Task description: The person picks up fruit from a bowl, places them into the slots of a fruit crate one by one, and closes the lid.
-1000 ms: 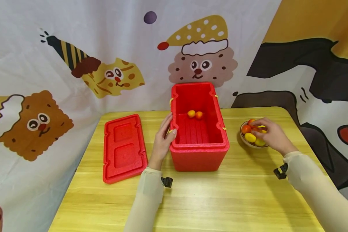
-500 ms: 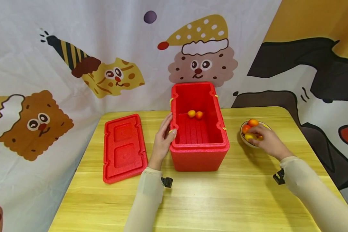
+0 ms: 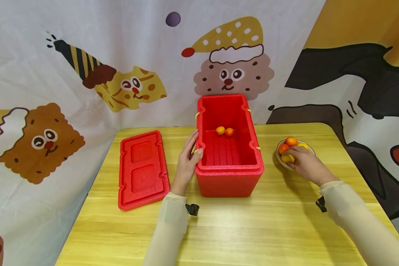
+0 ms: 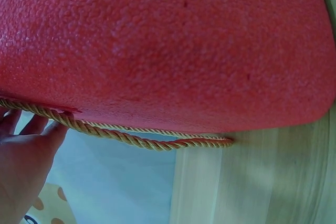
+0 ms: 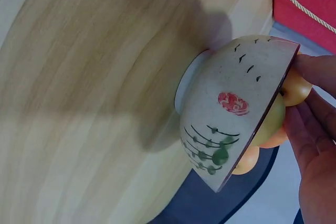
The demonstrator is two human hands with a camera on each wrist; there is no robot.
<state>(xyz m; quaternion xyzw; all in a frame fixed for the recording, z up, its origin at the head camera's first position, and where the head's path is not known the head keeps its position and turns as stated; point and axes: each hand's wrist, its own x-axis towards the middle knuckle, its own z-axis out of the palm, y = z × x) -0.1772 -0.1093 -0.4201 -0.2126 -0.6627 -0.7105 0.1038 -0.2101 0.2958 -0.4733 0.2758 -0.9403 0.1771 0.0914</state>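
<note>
My left hand (image 3: 185, 162) rests against the left side of an uncovered red foam box (image 3: 229, 183), thumb at the rim and fingers along the outer wall. In the left wrist view its fingertips touch the wall by a twisted gold cord (image 4: 136, 139). Two small fruits, one yellow (image 3: 220, 130) and one orange (image 3: 229, 132), lie inside the box. My right hand (image 3: 307, 164) is over a patterned bowl (image 5: 231, 77) of several fruits. Its thumb and fingers pinch a small yellow fruit (image 5: 296, 87) at the bowl's rim. Orange fruits (image 3: 291, 142) sit beside it.
A red lid (image 3: 143, 170) lies flat on the wooden table (image 3: 226, 229), left of the box. Behind the table hangs a cloth (image 3: 136, 29) printed with cartoon figures. The box stands between the lid and the bowl.
My right hand has shifted from the back of the bowl toward its front, uncovering the orange fruits, and now pinches a yellow one. The left hand stays at the box.
</note>
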